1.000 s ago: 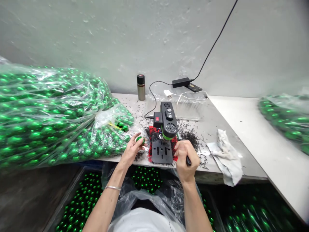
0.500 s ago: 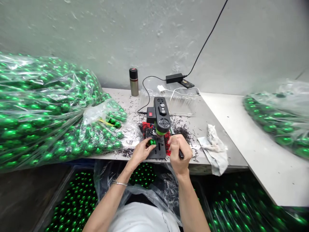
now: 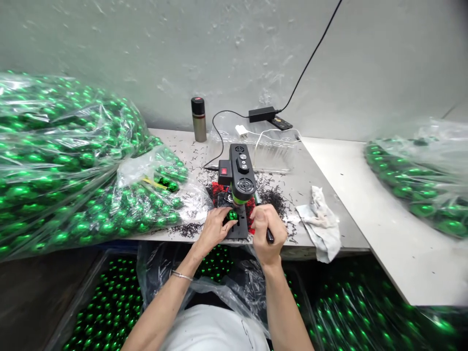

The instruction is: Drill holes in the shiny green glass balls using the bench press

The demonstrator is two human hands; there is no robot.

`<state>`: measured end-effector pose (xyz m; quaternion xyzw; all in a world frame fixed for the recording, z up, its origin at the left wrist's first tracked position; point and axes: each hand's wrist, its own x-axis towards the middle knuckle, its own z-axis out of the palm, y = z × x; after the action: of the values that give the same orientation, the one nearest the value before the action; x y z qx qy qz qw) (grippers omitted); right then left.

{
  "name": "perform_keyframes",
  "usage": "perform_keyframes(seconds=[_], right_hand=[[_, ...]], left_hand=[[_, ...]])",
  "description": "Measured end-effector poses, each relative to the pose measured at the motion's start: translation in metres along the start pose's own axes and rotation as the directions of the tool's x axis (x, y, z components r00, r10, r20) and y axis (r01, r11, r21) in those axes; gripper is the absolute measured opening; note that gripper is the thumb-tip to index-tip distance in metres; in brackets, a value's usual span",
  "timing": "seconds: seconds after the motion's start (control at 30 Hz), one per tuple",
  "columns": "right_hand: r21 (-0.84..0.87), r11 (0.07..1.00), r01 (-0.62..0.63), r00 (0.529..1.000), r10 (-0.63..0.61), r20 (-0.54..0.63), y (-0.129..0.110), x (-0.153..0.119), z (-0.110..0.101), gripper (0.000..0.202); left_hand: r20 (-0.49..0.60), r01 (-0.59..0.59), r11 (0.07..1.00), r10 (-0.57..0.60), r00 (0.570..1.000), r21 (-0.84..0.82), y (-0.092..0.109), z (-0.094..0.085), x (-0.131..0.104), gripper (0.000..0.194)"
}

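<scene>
A shiny green ball [image 3: 232, 214] is pinched between the thumb and fingers of my left hand [image 3: 216, 226]. It sits at the slotted black base plate [image 3: 239, 230], just in front of the head of a small black bench drill press [image 3: 242, 170]. My right hand [image 3: 268, 231] is wrapped round the press's lever handle [image 3: 270, 237], whose black end pokes out below the fist. Red material [image 3: 252, 209] and dark shavings [image 3: 272, 202] lie around the base. What is under the press head is partly hidden.
A big clear bag of green balls [image 3: 73, 170] spreads over the table's left side; another bag [image 3: 420, 180] stands right. At the back are a flask [image 3: 199, 119], a power adapter [image 3: 262, 114] and a plastic tray [image 3: 274, 158]. A stained cloth [image 3: 321, 222] overhangs the front edge.
The green ball in my left hand has shifted slightly right relative to the base plate. My right hand keeps its grip on the lever. The whole view has shifted a little.
</scene>
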<state>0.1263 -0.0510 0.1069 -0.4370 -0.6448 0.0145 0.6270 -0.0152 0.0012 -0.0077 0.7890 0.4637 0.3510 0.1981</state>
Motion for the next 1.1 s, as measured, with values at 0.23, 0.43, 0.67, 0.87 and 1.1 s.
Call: perform_keyframes(seconds=[0.23,0.43,0.67,0.87,1.1], right_hand=[[0.019,0.999,0.027,1.000,-0.026,-0.009,0.008,-0.014,0.002,0.028],[-0.016,0.997,0.070,0.995,-0.071,-0.066,0.036,-0.051,0.014,0.028],[-0.011,0.995,0.099,0.980,-0.099,-0.174,0.058,-0.071,0.028,0.036],[-0.060,0.984,0.170,0.980,-0.175,-0.094,0.065,-0.072,0.025,0.033],[-0.036,0.989,0.147,0.980,-0.150,-0.131,0.049,-0.052,0.018,0.035]], left_hand=[[-0.109,-0.006,0.999,0.002,0.994,-0.040,-0.002,0.012,-0.004,0.032],[-0.128,-0.007,0.999,0.002,0.992,-0.041,-0.003,0.014,-0.006,0.033],[-0.114,0.008,0.999,-0.012,0.993,-0.032,0.001,0.014,-0.006,0.034],[-0.078,0.040,0.997,-0.044,0.996,-0.063,0.001,0.012,-0.007,0.033],[-0.105,0.027,0.994,-0.039,0.994,-0.106,-0.001,0.017,-0.002,0.033]])
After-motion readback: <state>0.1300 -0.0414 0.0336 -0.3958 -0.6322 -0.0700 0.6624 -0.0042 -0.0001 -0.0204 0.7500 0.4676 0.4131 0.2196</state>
